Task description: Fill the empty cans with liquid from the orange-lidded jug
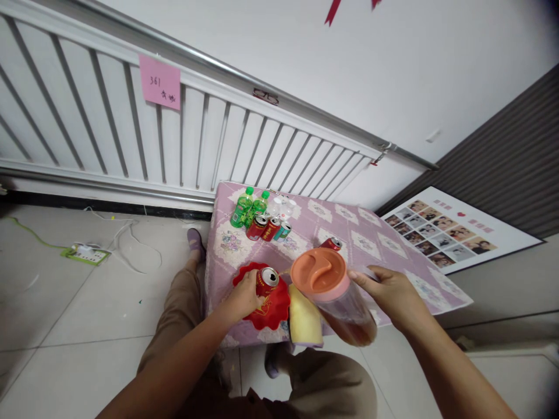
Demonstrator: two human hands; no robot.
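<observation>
My left hand (242,297) is wrapped round an opened red soda can (266,285), held over a red scalloped plate (282,311). Gripped by its handle in my right hand (388,291) is a clear pitcher (345,314) with an orange lid. Brown liquid lies inside the pitcher, which tilts left with its spout close to the can's top. A faint thin stream seems to run between spout and can. Below the pitcher, a pale yellow object (303,320) of unclear kind sits at the table's front edge, partly hidden.
Green-capped bottles (242,206), red cans (257,227) and a teal can (283,231) stand at the back left of the cloth-covered table (362,241). Another red can (332,243) is behind the pitcher. A white radiator (244,139) runs along the wall.
</observation>
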